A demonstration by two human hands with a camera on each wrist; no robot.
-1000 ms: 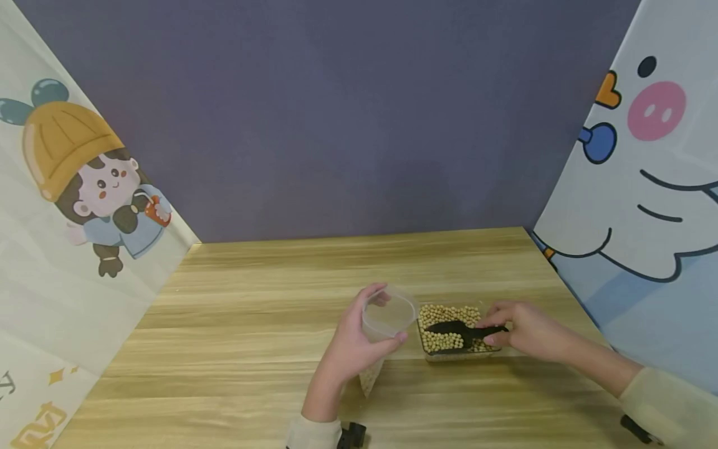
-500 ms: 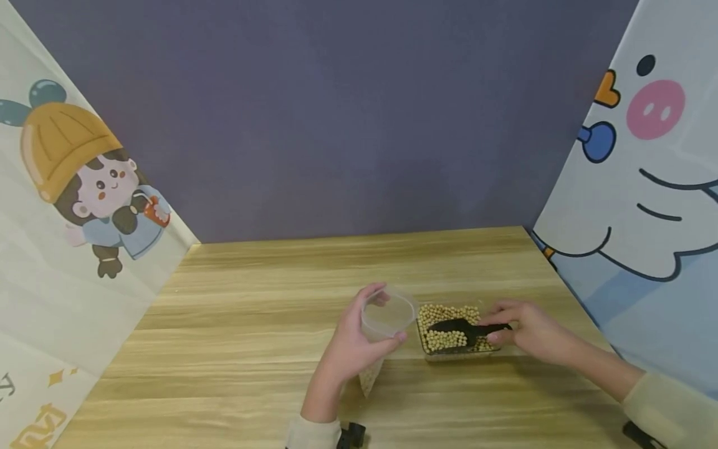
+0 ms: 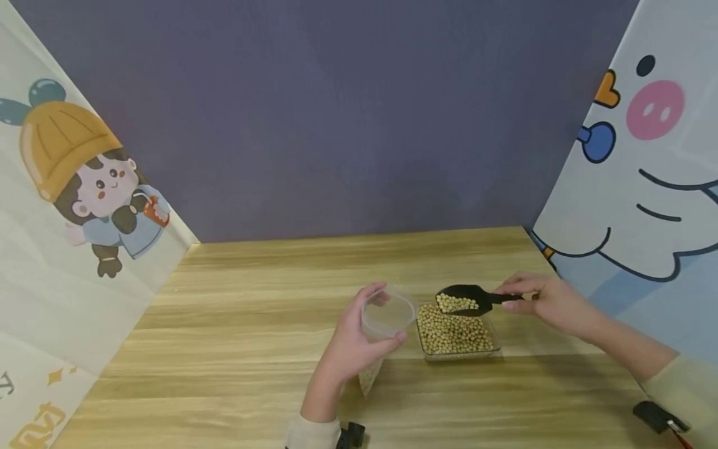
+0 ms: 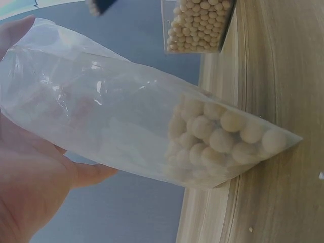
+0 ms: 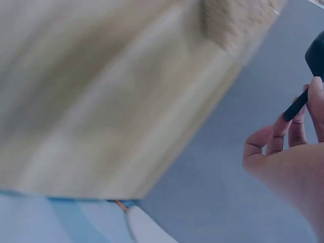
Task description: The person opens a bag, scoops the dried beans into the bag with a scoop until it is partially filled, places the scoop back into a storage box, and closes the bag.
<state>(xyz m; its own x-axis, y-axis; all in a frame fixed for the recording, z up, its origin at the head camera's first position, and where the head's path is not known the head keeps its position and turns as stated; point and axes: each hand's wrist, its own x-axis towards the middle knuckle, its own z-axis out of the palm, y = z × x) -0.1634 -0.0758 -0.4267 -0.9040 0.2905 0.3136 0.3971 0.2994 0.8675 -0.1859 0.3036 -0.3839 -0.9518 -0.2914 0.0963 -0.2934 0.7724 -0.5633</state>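
My left hand (image 3: 350,349) holds a clear plastic bag (image 4: 111,111) at its top, with the mouth spread wide. Pale round beans (image 4: 223,134), like soybeans, fill its pointed bottom, which hangs right at the tabletop. My right hand (image 3: 555,307) pinches the handle of a black scoop (image 3: 483,296) between thumb and fingers. Beans lie in the scoop, just above the far side of a clear rectangular container (image 3: 462,357) full of the same beans. In the right wrist view, only the scoop's handle (image 5: 296,106) and part of its bowl show.
The container stands on the wood-grain table (image 3: 252,343), right of the bag. A dark grey-blue panel (image 3: 359,125) rises behind the table. Cartoon-printed panels, a left one (image 3: 45,312) and a right one (image 3: 667,187), flank it.
My right hand has lifted the scoop, loaded with beans, out of the container and moved it up and slightly right. My left hand and the bag have stayed in place.
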